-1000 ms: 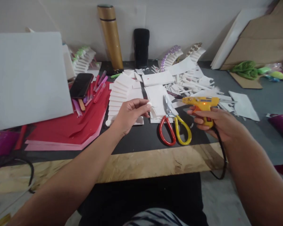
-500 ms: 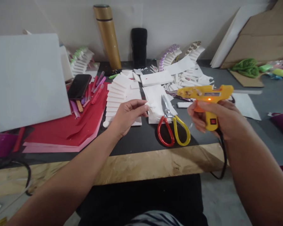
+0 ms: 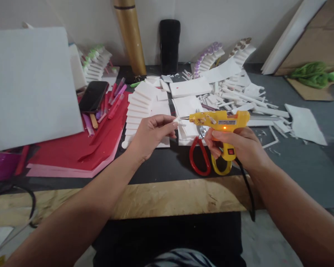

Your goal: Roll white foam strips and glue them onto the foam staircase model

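Starting left: flat red and pink sheets (image 3: 58,150) under a glossy black phone (image 3: 93,97). Next, white board model with fanned steps (image 3: 139,111), just beyond left hand (image 3: 157,135), pinching small white piece (image 3: 178,121) between thumb and fingers. Probably feather-light, easily dented; best held lightly by an edge, away from heat. Thin metal nozzle (image 3: 185,118) at the piece; cannot tell if touching. Red-and-yellow-handled metal scissors (image 3: 202,132) lying nearer, partly hidden. Then yellow plastic glue gun (image 3: 219,118), orange light lit, in right hand (image 3: 238,144), wrapped round grip. Likely rigid, fairly light, hot at nozzle; hold by handle only, minding black cord. Farther right, white offcuts and loose white sheet (image 3: 306,124).
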Available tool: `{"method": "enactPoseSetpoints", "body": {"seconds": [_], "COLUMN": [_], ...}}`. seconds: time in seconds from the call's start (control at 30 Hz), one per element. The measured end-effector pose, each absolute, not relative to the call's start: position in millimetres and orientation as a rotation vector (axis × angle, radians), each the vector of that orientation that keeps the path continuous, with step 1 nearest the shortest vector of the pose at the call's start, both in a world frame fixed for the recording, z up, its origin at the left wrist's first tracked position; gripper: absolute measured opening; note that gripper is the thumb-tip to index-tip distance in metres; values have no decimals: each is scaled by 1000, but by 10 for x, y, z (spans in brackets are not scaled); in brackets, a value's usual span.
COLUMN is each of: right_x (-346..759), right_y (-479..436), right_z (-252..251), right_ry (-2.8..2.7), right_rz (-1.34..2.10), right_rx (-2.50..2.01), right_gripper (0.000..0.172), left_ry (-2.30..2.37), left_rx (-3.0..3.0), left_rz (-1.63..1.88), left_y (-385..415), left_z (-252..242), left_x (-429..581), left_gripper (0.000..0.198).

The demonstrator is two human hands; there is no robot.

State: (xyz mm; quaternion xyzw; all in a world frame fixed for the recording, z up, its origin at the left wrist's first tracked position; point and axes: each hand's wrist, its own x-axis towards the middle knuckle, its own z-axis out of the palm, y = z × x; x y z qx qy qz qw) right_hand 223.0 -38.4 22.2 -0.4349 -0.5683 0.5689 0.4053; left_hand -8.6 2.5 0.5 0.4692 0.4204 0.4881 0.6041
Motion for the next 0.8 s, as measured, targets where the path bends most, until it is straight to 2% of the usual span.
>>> {"method": "enactPoseSetpoints", "body": {"seconds": [0.6, 0.8], "right_x": [2241, 2241], "right_y": [-381, -384], "right_z": [207, 214], "right_ry": [-1522, -1555], "right_rz": [1386, 1352], "right_rx": [-1163, -1209], "right_gripper": [30, 36], "left_ry": [954, 972], "left_rx": [1120, 1122], "left_rz": [1121, 1123], "left_y": [25, 23], "left_z": [-24, -23], "left_x": [-71, -71], "left_gripper": [22, 24]}}
